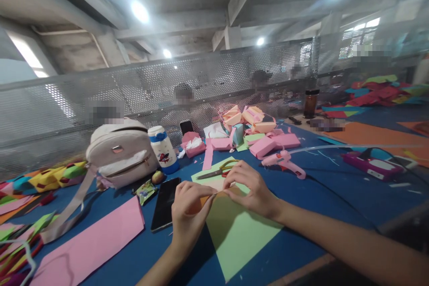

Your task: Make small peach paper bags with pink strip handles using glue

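Over a light green sheet point(234, 237), my left hand point(191, 208) and my right hand point(250, 187) meet at a small piece of peach-orange paper point(220, 193). Both hands pinch its edge between thumb and forefinger, and part of the paper is hidden behind the fingers. Just beyond my right hand, scissors point(217, 171) with yellowish-green handles lie on the far end of the green sheet. A black phone point(166, 203) rests on the table to the left of my left hand. The pink glue gun point(284, 163) lies on its side to the right.
A pink sheet point(97, 241) covers the front left. Behind it stand a pale backpack point(122, 154) and a white-and-blue bottle point(163, 149). Folded pink paper pieces point(268, 144) and peach paper shapes point(258, 118) are heaped at the back. A perforated metal screen point(144, 85) runs behind the table.
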Tool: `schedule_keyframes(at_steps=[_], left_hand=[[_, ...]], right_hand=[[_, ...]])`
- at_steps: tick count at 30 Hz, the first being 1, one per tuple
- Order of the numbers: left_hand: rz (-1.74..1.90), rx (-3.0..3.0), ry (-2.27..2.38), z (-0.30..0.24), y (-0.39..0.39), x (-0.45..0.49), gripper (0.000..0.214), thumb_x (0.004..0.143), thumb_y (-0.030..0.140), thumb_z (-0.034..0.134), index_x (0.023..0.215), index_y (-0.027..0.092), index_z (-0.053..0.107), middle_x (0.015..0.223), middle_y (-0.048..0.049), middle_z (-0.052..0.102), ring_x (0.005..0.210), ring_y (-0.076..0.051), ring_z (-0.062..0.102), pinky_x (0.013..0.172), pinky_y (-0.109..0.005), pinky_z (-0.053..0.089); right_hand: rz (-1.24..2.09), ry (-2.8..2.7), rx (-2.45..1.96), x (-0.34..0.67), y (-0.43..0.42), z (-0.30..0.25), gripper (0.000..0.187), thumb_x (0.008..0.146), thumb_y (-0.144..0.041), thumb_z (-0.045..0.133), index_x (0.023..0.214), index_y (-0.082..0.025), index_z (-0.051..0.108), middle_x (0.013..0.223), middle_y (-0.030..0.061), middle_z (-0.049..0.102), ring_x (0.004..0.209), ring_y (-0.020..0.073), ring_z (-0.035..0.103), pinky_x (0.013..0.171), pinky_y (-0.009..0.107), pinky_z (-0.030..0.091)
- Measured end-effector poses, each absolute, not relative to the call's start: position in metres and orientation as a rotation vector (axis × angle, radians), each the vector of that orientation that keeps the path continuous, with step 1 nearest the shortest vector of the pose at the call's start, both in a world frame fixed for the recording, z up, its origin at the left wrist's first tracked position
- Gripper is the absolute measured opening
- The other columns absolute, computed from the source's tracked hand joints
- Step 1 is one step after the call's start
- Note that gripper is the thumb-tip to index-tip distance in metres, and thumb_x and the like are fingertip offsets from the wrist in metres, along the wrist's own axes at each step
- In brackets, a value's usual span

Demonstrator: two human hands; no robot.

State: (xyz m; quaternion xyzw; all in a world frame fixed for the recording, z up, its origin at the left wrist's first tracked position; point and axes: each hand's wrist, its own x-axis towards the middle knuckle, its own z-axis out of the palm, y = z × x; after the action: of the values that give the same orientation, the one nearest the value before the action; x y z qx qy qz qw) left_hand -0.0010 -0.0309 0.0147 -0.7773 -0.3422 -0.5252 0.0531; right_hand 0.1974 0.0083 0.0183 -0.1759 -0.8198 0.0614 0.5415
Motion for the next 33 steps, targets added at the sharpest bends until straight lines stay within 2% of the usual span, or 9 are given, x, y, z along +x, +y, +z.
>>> schedule_keyframes(at_steps=[14, 19, 26, 33], left_hand=[[-1.621, -2.293, -1.111, 0.016, -0.028, -0.007, 0.009, 0.087, 0.017, 0.069, 0.085, 0.025, 0.070, 0.081, 0.0024, 0.075, 0.073, -0.018, 0.064, 0.081, -0.036, 0.040], [-1.647, -2.272, -1.142, 0.015, -0.026, -0.010, 0.008, 0.087, 0.019, 0.069, 0.084, 0.025, 0.071, 0.081, 0.0021, 0.075, 0.074, -0.018, 0.064, 0.082, -0.036, 0.040], [-1.879, -2.153, -1.397, 0.013, -0.023, -0.015, 0.011, 0.088, 0.027, 0.066, 0.079, 0.022, 0.071, 0.080, -0.0023, 0.073, 0.079, -0.020, 0.064, 0.079, -0.034, 0.046], [-2.070, -2.065, -1.598, 0.008, -0.016, -0.019, 0.015, 0.083, 0.033, 0.068, 0.078, 0.020, 0.073, 0.081, -0.0038, 0.072, 0.081, -0.021, 0.066, 0.077, -0.031, 0.050]], right_hand=[[0.186, -1.953, -0.427, 0.204, 0.021, 0.013, 0.008, 0.090, -0.015, 0.063, 0.086, -0.021, 0.062, 0.084, 0.0031, 0.068, 0.084, 0.0201, 0.056, 0.077, 0.034, 0.044], [0.227, -1.912, -0.491, 0.205, 0.025, 0.014, 0.008, 0.091, -0.021, 0.063, 0.083, -0.021, 0.064, 0.083, 0.0041, 0.067, 0.085, 0.0213, 0.055, 0.076, 0.034, 0.044], [0.784, -1.546, -0.742, 0.209, 0.040, 0.011, 0.018, 0.080, -0.037, 0.071, 0.076, -0.020, 0.069, 0.081, 0.0044, 0.069, 0.081, 0.0219, 0.061, 0.074, 0.033, 0.047], [1.060, -1.393, -0.798, 0.208, 0.049, 0.005, 0.031, 0.075, -0.049, 0.074, 0.082, -0.018, 0.072, 0.080, 0.0057, 0.076, 0.078, 0.0223, 0.071, 0.071, 0.032, 0.055]])
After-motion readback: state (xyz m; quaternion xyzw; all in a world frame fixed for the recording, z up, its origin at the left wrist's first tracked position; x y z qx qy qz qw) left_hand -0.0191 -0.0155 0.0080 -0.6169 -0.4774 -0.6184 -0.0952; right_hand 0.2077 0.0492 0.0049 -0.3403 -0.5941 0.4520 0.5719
